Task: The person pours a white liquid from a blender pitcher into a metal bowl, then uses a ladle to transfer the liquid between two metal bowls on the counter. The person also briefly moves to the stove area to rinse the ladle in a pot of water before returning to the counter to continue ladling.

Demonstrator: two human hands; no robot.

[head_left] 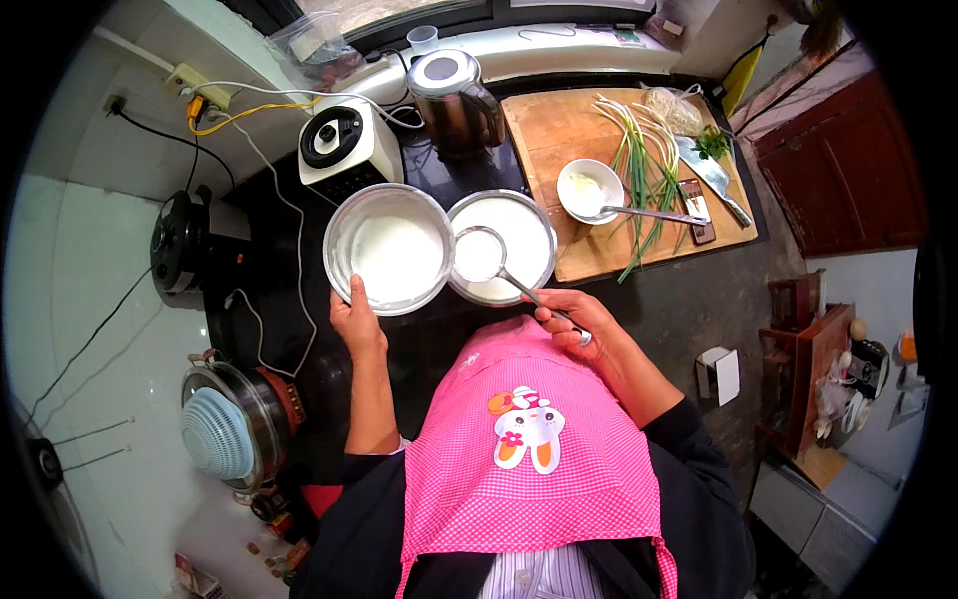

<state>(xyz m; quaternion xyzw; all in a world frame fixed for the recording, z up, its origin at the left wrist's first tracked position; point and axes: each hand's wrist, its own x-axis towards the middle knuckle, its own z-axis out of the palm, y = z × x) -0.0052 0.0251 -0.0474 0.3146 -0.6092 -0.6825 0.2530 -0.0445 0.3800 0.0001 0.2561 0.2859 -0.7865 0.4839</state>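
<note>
My left hand [357,317] grips the near rim of a metal bowl [337,222] with white liquid inside, its thumb over the edge. That bowl is raised beside a second metal bowl [545,275], which also holds white liquid. In my right hand [577,321] is the handle of a ladle [480,254]. The ladle's round head is over the second bowl, next to the first bowl's right rim, and white shows in it. My fingers are wrapped round the handle.
Right of the bowls lies a wooden cutting board [549,130] with a small white bowl [574,212], a spoon [654,214], green onions [639,165] and a knife [717,180]. Behind stand a blender base [374,150] and a pitcher [454,115]. A power cord [299,240] crosses the left counter.
</note>
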